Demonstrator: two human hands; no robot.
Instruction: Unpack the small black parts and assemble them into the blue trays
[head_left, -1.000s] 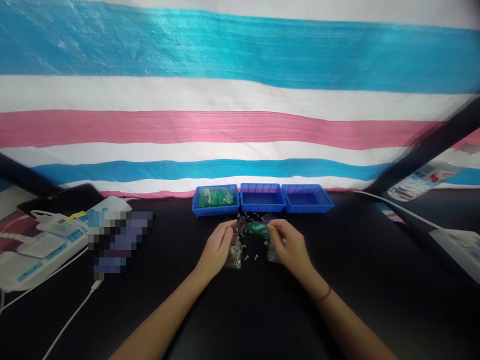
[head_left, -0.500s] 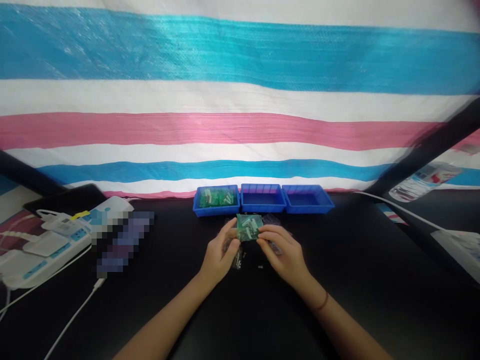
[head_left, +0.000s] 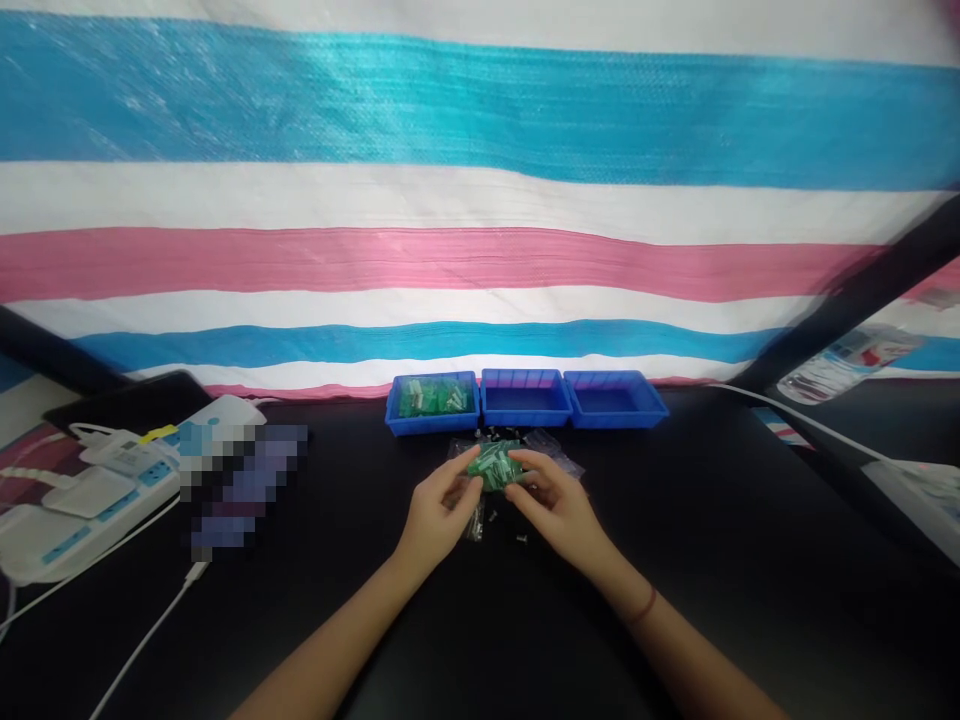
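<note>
A small green plastic bag (head_left: 496,466) with pale metallic pieces inside is pinched between both hands above the black table. My left hand (head_left: 442,497) grips its left edge between thumb and fingers. On the opposite edge, my right hand (head_left: 553,492) is closed in the same way. Clear plastic bags (head_left: 475,522) lie partly under the hands. Loose small screws (head_left: 522,539) are scattered on the table around them. What the pieces inside the green bag are exactly is too small to tell.
Behind the hands stand three blue trays in a row: the left tray (head_left: 433,427) holds several green bags, beside the middle tray (head_left: 525,415) and right tray (head_left: 619,415). A power strip (head_left: 150,480) with cables sits left. A clear bottle (head_left: 847,362) lies at right.
The green bag has tilted and crumpled a little between my fingers and sits slightly lower. Small screws behind it now show. The trays have not moved.
</note>
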